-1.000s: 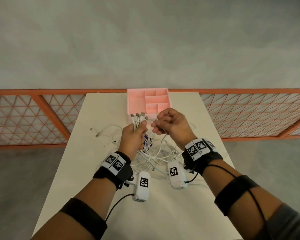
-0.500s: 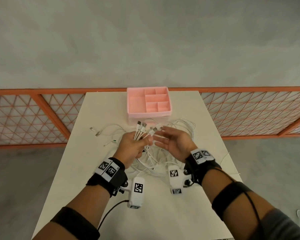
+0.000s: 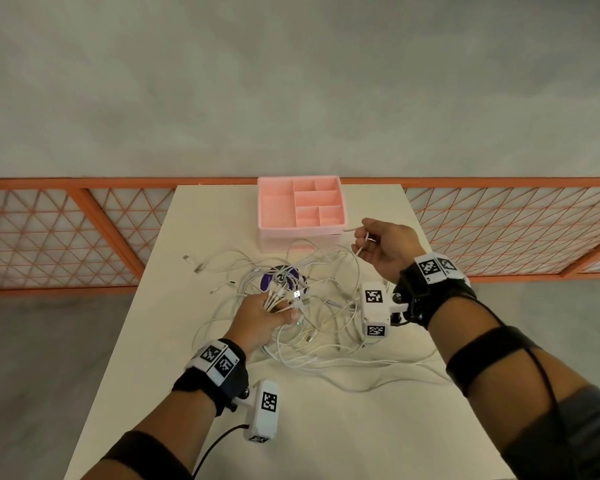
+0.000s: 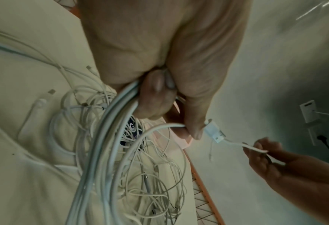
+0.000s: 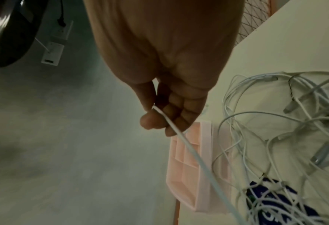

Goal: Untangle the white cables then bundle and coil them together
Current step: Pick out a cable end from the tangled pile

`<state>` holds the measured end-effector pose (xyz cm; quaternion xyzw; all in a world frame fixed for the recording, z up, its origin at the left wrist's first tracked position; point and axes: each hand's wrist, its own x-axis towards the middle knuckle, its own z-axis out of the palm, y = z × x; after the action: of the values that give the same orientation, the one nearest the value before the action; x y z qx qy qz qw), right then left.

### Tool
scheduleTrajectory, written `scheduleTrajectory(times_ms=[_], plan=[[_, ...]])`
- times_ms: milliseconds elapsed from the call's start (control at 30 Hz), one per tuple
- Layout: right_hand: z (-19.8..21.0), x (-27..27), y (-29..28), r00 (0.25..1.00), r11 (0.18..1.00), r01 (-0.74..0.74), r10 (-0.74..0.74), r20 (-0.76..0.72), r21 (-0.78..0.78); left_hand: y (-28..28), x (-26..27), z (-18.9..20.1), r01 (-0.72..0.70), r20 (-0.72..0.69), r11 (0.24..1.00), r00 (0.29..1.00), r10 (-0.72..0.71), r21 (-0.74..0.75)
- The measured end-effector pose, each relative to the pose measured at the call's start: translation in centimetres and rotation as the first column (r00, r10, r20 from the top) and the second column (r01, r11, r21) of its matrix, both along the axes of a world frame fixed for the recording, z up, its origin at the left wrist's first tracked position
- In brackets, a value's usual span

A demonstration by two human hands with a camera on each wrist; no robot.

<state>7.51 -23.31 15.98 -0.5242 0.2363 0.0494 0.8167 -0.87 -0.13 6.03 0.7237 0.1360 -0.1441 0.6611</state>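
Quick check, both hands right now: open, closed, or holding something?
Left hand: closed, gripping a bunch of white cables near their plug ends.
Right hand: closed, fingers pinching a single white cable.

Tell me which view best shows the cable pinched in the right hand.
Right wrist: the single cable runs close up between thumb and fingers of the right hand. Head view shows it small; left wrist shows only its end, distant.

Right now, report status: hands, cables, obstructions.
Left hand grips gathered cable ends. Right hand pinches one cable. Pile tangled over purple disc.
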Motion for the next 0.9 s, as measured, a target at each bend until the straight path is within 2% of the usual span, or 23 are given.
scheduleTrajectory(times_ms=[167,233,333,467,633,733,900], plan=[[-0.7,-1.1,-1.0,0.991,0.982,-0.128,0.131,0.018,-0.137,-0.5,0.2,0.5,0.002,0.022,1.000,1.000,-0.002,-0.007],[-1.0,-1.5,-1.4,0.974,0.954,-0.223,0.226,-0.009,-0.199,-0.4,0.5,1.0,-0.047,0.056,0.993,0.997,0.053,-0.105],[-1.4,-2.1,-2.0,0.943,0.913,-0.332,0.332,-0.040,-0.237,-0.3,1.1,2.4,-0.170,0.078,0.929,0.975,0.206,-0.330],[-1.5,-2.7,-1.5,0.926,0.886,-0.370,0.376,-0.036,-0.279,-0.9,2.2,4.7,-0.214,0.180,0.873,0.931,0.318,-0.437],[-1.9,-3.6,-0.2,0.875,0.841,-0.474,0.482,-0.038,-0.261,-2.1,2.7,6.3,-0.080,0.277,0.888,0.934,0.225,-0.453],[-1.8,-3.8,0.3,0.854,0.830,-0.511,0.520,-0.020,-0.224,-2.8,2.5,6.2,0.007,0.243,0.918,0.965,0.098,-0.396],[-1.6,-3.0,-0.5,0.917,0.881,-0.378,0.398,0.014,-0.285,-2.6,1.7,5.0,0.063,0.115,0.921,0.993,-0.020,-0.385]])
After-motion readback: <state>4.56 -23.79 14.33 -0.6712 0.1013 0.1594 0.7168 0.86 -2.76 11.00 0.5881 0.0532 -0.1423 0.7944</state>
